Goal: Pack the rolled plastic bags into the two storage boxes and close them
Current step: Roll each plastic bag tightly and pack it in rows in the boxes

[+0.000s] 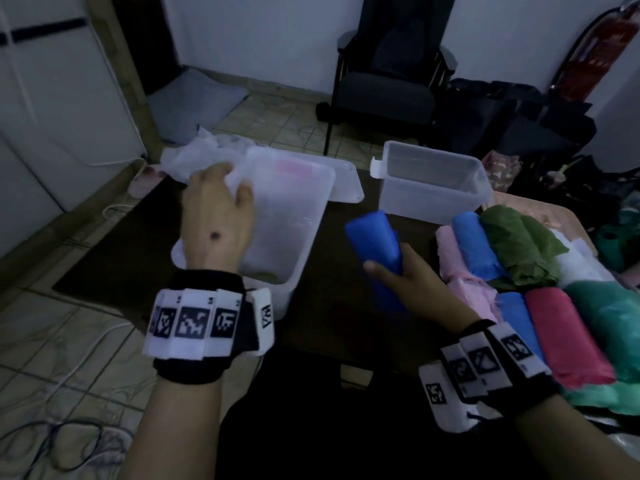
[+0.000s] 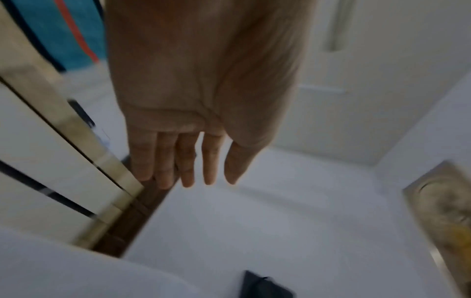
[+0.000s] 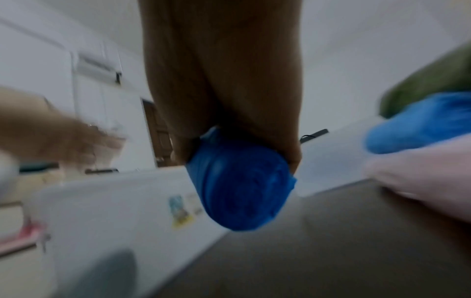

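storage boxes (image 1: 429, 183): two, both open
blue rolls (image 1: 375, 247): three, one held
pink rolls (image 1: 450, 251): two
red roll (image 1: 568, 337): one
green rolls (image 1: 519, 244): at least two
hands (image 1: 216, 216): two

Hardly any writing can be read. The white band (image 1: 211, 323) on the left wrist carries square black-and-white coded markers with tiny characters too small to read; its side tab shows dark letters, seemingly "VM", turned sideways. The right wrist band (image 1: 485, 362) bears similar coded markers. A coloured sticker (image 3: 181, 209) on the wall of a clear storage box (image 3: 114, 211) is too blurred to read.
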Motion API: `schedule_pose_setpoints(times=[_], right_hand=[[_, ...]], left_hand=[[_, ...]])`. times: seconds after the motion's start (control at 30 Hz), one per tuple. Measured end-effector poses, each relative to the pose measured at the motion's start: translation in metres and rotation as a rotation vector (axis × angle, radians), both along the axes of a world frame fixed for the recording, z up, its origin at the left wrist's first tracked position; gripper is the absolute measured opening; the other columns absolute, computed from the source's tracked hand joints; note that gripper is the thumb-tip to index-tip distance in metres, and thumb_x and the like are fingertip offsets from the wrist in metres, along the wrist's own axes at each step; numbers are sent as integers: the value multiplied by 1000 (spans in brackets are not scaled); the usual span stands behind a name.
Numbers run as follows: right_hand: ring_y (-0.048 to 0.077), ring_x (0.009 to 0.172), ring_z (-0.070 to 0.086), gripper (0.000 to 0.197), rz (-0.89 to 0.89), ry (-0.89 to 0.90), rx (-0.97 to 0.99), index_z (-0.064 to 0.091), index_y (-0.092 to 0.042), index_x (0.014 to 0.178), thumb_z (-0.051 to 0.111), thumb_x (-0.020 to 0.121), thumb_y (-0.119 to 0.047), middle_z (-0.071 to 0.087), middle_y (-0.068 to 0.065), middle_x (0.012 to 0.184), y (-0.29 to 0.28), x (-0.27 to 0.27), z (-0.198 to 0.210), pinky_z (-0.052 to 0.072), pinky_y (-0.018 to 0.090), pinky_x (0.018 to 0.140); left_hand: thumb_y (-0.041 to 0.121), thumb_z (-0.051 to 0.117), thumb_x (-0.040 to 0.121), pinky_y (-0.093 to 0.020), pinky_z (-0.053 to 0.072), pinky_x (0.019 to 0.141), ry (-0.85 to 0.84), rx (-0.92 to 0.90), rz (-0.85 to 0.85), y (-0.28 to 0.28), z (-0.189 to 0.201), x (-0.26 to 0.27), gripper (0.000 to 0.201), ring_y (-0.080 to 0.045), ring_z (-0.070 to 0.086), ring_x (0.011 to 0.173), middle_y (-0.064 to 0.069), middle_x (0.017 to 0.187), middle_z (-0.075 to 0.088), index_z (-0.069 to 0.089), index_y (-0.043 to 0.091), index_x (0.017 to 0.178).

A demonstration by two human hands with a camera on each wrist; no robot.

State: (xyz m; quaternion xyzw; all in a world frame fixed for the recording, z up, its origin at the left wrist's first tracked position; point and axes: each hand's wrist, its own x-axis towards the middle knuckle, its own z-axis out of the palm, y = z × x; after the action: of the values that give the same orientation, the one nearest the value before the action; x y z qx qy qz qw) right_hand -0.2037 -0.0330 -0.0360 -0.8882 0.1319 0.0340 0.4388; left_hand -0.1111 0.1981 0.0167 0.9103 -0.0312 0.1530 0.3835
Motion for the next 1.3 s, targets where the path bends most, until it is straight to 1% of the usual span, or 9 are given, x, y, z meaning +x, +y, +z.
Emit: schedule_pose_setpoints(times=[0.17,0.27,0.33,0.43,0.6,0.67,0.9,1.03,1.3], right_hand=[[3,88,56,49,85,-228,145,37,-14,130,53,89,-37,53,-5,106,48,32,38,43,15,68],[1,86,55,51,176,-327,63,33,-15,131,54,90,-37,49,-13,100,81,53,51,44,12,68],[7,93,53,56,228,-350,-21,33,-14,133,56,89,-40,48,-6,108,100,68,53,44,17,77],[20,105,48,61,286,-325,-260,36,-9,131,57,87,-46,45,5,117,119,85,46,41,30,86],[29,116,44,62,355,-147,-850,37,-6,130,54,89,-50,45,13,127,143,91,28,38,41,95],[31,118,45,60,367,-97,-936,38,-5,127,55,88,-48,46,14,127,152,93,23,38,42,95],[33,122,41,63,385,206,-756,35,-4,132,57,89,-44,41,16,133,163,105,-4,38,47,101],[34,127,30,72,366,165,-773,30,-7,138,59,86,-47,27,16,137,166,102,-2,34,48,102],[30,115,48,57,452,205,-667,42,-8,132,59,89,-41,48,14,128,163,112,-5,40,42,101]], left_hand=[[34,44,96,-41,36,98,431,-63,156,40,-39,7,49,-38,42,125,-23,137,43,43,5,136],[29,39,96,-39,41,88,437,-89,173,44,-46,7,40,-41,51,112,-25,122,55,56,4,121],[25,36,98,-39,41,89,392,-120,200,44,-48,4,36,-41,52,110,-25,119,57,59,4,116],[31,34,100,-38,41,92,343,-201,245,46,-50,-10,36,-34,54,110,-17,118,59,57,11,120],[33,35,100,-27,35,78,265,-296,242,57,-59,-34,32,-20,54,95,-9,110,61,56,17,118],[34,35,100,-26,35,76,247,-310,239,60,-63,-37,31,-18,54,92,-7,107,62,56,18,116],[33,34,100,-17,32,70,177,-369,215,65,-81,-47,30,-9,49,85,4,97,56,57,18,114],[33,33,101,-13,32,57,144,-407,203,64,-86,-49,31,-3,49,75,7,91,55,57,17,112],[32,34,101,2,36,59,109,-419,183,66,-90,-49,31,9,47,72,11,85,52,58,17,112]])
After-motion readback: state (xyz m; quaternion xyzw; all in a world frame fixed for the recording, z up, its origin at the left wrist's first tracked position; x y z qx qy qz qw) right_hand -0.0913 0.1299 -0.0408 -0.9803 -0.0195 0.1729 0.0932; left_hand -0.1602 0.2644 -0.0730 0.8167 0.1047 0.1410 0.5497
